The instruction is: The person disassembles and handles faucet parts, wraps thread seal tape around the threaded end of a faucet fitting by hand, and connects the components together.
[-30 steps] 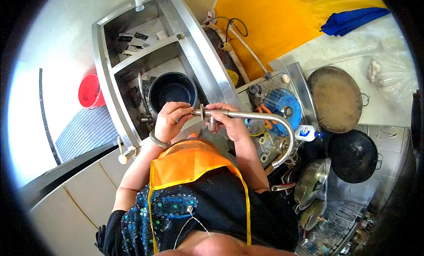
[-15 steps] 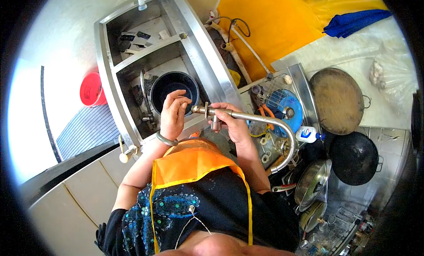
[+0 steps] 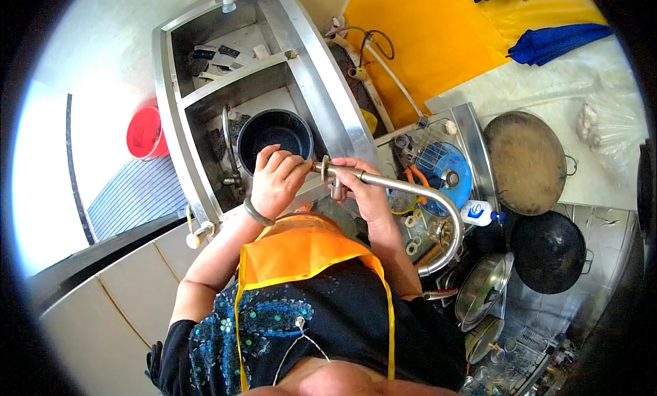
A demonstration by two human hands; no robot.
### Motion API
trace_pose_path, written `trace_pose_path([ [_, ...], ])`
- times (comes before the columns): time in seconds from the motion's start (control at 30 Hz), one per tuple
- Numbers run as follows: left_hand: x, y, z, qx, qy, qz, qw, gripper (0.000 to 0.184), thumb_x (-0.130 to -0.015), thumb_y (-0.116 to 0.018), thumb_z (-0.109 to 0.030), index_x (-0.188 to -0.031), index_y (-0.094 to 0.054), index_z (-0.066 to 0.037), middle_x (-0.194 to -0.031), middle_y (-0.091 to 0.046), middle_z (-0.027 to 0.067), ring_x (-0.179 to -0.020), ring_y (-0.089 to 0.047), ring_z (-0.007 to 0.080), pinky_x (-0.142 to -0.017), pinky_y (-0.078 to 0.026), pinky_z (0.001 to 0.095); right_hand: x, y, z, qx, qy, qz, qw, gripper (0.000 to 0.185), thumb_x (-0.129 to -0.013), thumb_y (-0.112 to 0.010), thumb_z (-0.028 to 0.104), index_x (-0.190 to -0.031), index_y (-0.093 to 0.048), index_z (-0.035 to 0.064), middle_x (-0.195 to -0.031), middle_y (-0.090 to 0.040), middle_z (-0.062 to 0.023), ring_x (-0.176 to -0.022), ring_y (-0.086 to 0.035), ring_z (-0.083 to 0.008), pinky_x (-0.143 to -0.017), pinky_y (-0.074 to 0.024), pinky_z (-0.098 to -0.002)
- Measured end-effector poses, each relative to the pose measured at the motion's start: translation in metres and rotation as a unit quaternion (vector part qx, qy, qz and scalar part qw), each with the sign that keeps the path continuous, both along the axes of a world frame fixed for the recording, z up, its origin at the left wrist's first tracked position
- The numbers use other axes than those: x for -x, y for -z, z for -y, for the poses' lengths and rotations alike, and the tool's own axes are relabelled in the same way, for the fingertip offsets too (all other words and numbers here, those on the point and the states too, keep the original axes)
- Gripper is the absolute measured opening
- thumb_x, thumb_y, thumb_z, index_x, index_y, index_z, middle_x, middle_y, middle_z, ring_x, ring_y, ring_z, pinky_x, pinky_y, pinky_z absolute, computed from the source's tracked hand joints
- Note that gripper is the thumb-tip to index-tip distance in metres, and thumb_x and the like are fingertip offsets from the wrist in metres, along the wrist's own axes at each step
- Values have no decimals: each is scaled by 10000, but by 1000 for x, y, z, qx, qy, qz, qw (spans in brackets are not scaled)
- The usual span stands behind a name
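A metal faucet (image 3: 404, 186) with a long curved spout lies across both my hands, above the front edge of the sink. Around its body near the small side lever, my right hand (image 3: 366, 194) is closed, thumb on top. My left hand (image 3: 277, 184), with a bangle on the wrist, has its fingers closed on the faucet's inlet end, and they hide the tip. Just beyond my left fingers, a black pot (image 3: 274, 133) sits in the nearer sink basin.
The steel double sink (image 3: 335, 88) holds knives (image 3: 222, 57) in its far basin. A red bucket (image 3: 145, 133) stands at left. On the right are a blue lid (image 3: 445, 170), a white bottle (image 3: 477, 213), a round wooden board (image 3: 523, 163) and a black wok (image 3: 547, 249).
My left fingers, which were raised beside the faucet's inlet end, have come down and closed over it. My right hand keeps its hold on the faucet body. The view has shifted slightly.
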State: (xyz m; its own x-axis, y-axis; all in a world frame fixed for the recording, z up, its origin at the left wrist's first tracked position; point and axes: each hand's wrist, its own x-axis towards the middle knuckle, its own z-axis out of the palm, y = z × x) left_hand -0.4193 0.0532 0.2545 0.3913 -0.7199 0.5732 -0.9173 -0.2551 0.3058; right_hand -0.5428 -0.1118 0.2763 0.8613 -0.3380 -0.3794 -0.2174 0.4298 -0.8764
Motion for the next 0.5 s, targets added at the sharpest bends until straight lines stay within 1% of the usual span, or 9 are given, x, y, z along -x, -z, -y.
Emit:
trace_pose_path([
  [0.07,-1,8,1,-17,11,16,1000,294,-642,-687,-96,-932,-636,-90,-920,-575,12,-917,-557,181,-929,-405,428,0,2,0,17,-4,0,1000,285,-886,-624,148,-1111,-578,-21,-758,-631,-65,-633,-628,-136,-501,-493,-246],
  [0.17,-2,12,5,-5,12,21,1000,266,-648,-686,-79,-906,-618,-81,-917,-572,20,-916,-564,188,-943,-401,437,-1,3,0,32,-4,-6,999,283,-886,-622,140,-1112,-577,-23,-751,-629,-70,-631,-625,-136,-505,-495,-253],
  [0.27,-6,7,7,13,10,-11,1000,234,-649,-686,-68,-862,-591,-87,-898,-576,27,-893,-574,198,-938,-404,433,1,2,3,30,-11,0,999,283,-884,-621,136,-1115,-577,-22,-757,-632,-73,-638,-628,-139,-526,-507,-261],
  [0.4,-8,9,9,46,-7,-107,993,225,-640,-683,-37,-823,-560,-87,-881,-587,37,-874,-581,220,-915,-417,415,2,-1,5,36,-3,-11,999,291,-880,-625,138,-1118,-576,-22,-759,-632,-71,-652,-634,-145,-577,-534,-269],
  [0.5,-4,7,11,74,-24,-138,987,237,-635,-680,-12,-819,-551,-88,-886,-594,43,-875,-580,234,-892,-426,407,5,3,8,29,-9,9,1000,295,-879,-628,145,-1123,-578,-13,-805,-642,-79,-679,-644,-155,-604,-547,-275],
])
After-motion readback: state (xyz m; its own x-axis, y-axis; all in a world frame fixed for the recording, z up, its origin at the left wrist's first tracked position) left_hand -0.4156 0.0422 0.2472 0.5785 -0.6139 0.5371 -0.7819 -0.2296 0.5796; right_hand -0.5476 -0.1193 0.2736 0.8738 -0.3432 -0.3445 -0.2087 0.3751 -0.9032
